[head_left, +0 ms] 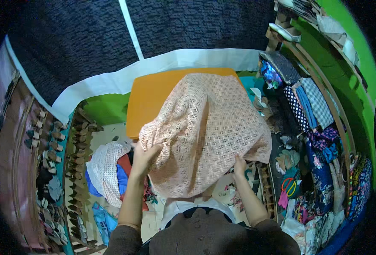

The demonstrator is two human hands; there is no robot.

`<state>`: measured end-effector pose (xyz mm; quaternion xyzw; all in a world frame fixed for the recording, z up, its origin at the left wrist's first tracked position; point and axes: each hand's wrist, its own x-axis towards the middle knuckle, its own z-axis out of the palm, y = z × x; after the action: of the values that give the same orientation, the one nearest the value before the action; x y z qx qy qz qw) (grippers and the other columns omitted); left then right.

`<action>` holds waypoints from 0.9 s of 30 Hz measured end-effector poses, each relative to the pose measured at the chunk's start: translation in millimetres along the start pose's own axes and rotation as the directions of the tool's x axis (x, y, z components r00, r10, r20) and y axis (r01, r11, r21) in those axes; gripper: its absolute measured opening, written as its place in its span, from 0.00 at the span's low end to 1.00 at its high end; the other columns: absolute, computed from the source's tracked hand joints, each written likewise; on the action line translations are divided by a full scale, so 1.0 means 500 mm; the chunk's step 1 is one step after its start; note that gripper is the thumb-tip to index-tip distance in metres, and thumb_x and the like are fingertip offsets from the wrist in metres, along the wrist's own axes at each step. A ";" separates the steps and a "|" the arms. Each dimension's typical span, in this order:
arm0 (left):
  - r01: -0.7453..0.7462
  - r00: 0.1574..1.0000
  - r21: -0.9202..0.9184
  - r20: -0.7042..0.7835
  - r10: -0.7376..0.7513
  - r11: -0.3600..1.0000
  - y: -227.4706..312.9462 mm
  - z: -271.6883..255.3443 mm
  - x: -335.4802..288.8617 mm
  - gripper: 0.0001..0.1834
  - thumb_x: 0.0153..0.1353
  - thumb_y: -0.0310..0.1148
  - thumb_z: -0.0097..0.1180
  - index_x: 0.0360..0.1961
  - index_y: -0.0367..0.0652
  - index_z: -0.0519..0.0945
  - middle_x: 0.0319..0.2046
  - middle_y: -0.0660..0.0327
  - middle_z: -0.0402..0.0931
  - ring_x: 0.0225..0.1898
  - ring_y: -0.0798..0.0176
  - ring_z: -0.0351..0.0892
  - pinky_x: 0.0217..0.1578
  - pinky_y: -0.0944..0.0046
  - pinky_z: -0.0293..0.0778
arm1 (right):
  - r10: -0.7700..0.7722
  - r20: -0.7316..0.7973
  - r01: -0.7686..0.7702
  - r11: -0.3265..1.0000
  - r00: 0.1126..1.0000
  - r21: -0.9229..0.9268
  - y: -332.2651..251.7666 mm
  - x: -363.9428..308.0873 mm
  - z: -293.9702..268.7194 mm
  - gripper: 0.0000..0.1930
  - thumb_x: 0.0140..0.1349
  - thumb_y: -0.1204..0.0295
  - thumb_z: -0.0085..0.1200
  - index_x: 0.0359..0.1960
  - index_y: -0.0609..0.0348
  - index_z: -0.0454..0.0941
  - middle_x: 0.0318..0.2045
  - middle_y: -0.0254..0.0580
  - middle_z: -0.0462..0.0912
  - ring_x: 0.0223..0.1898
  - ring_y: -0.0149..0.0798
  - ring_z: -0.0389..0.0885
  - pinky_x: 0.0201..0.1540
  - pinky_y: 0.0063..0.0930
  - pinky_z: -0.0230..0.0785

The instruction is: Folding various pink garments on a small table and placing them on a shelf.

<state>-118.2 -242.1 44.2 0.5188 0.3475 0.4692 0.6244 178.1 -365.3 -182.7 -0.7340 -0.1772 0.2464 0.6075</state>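
A large piece of pale peach openwork fabric (222, 114) is spread between my hands, draped over an orange tabletop (154, 97) and hanging past its near edge towards me. My left hand (145, 156) grips a bunched fold on the fabric's left side, with the thumb on top. At the near right edge my right hand (239, 165) pinches the cloth, its fingertips partly hidden under it. Folds run down the fabric's middle, and its right corner hangs beyond the table.
Folded and heaped fabrics (319, 102) fill a rack at the right, near yellow-and-red-handled scissors (288, 186). Shoe forms (79, 165) line wooden racks on the left. A pile of white dotted cloth (109, 168) lies on the floor. A dark curtain (196, 29) hangs behind the table.
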 end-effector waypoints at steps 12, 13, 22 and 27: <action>0.072 0.996 -0.018 -0.056 -0.073 0.997 0.111 0.004 -0.254 0.28 0.46 0.24 0.54 0.51 0.30 0.65 0.45 0.55 0.72 0.44 0.63 0.72 0.46 0.65 0.68 | 0.123 0.273 -0.193 0.950 0.954 0.247 0.024 -0.135 -0.099 0.24 0.56 0.71 0.52 0.54 0.66 0.62 0.49 0.47 0.72 0.48 0.41 0.71 0.50 0.28 0.63; -0.012 0.999 -0.143 -0.047 0.005 0.990 0.096 -0.033 -0.268 0.29 0.46 0.24 0.54 0.52 0.30 0.64 0.45 0.54 0.71 0.45 0.62 0.72 0.47 0.64 0.68 | 0.143 0.323 -0.222 0.950 0.935 0.221 0.027 -0.158 -0.100 0.21 0.56 0.73 0.51 0.51 0.66 0.66 0.44 0.45 0.75 0.42 0.37 0.74 0.45 0.28 0.65; -0.126 0.958 0.143 -0.240 0.158 0.982 0.147 -0.252 -0.295 0.18 0.52 0.29 0.55 0.44 0.32 0.72 0.40 0.58 0.75 0.38 0.66 0.75 0.41 0.67 0.70 | -0.168 0.223 0.186 0.980 0.960 -0.064 -0.198 -0.179 -0.071 0.13 0.59 0.71 0.45 0.39 0.72 0.73 0.35 0.43 0.78 0.34 0.35 0.76 0.36 0.27 0.67; -0.173 0.934 0.074 -0.303 0.187 0.982 0.132 -0.239 -0.287 0.16 0.53 0.28 0.55 0.43 0.33 0.73 0.39 0.58 0.76 0.37 0.66 0.76 0.39 0.67 0.71 | -0.175 0.236 0.110 0.958 0.956 0.266 -0.279 -0.144 -0.079 0.14 0.62 0.70 0.43 0.39 0.71 0.73 0.36 0.43 0.78 0.34 0.33 0.77 0.36 0.25 0.69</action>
<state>-288.8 -338.4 74.7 0.4829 0.4026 0.5915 0.5047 147.6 -409.4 -29.9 -0.5987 -0.2749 0.3148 0.6833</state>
